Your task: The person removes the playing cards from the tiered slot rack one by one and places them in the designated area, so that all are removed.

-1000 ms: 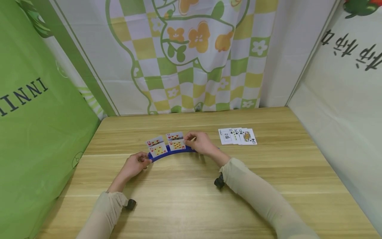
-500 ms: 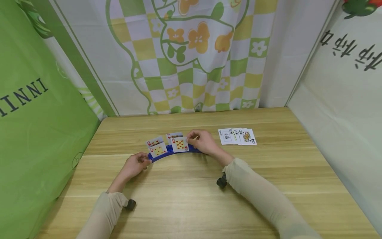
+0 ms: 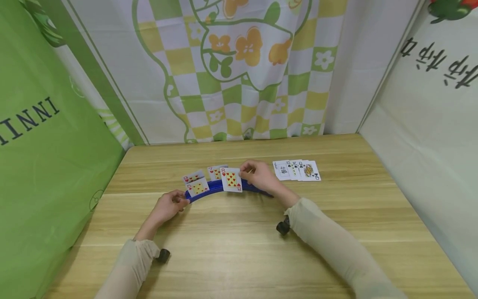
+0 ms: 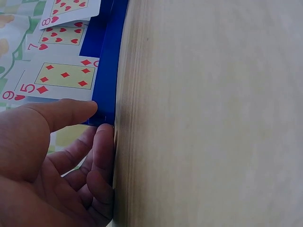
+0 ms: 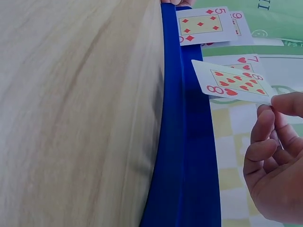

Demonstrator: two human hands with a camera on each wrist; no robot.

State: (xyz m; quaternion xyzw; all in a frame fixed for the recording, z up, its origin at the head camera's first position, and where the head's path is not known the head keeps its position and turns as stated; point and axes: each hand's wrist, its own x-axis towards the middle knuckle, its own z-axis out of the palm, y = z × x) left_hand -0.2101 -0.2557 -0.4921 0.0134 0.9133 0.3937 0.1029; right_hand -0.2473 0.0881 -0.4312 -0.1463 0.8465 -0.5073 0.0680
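Note:
A curved blue card holder (image 3: 213,187) stands on the table, its left end pinched between the thumb and fingers of my left hand (image 3: 169,207). My right hand (image 3: 259,176) pinches the eight of hearts (image 3: 231,180) by its right edge, over the front of the holder. In the right wrist view this eight of hearts (image 5: 236,84) is tilted, its lower edge out of the slot. Upright at the holder's left are the five of diamonds (image 3: 198,188) in front and a red nine (image 3: 193,176) behind. The seven of hearts (image 3: 215,172) stands in the rear row, partly hidden by the eight.
Right of the holder, several face-up playing cards (image 3: 297,170) lie overlapped on the wooden table (image 3: 239,249), a queen uppermost. A patterned curtain (image 3: 246,104) hangs behind the table. A green cloth (image 3: 48,166) is at the left side, a white one (image 3: 425,137) at the right.
My right hand has lifted the eight of hearts out of the holder's front row and moved it right and up. More of the seven of hearts now shows. My left hand has stayed put.

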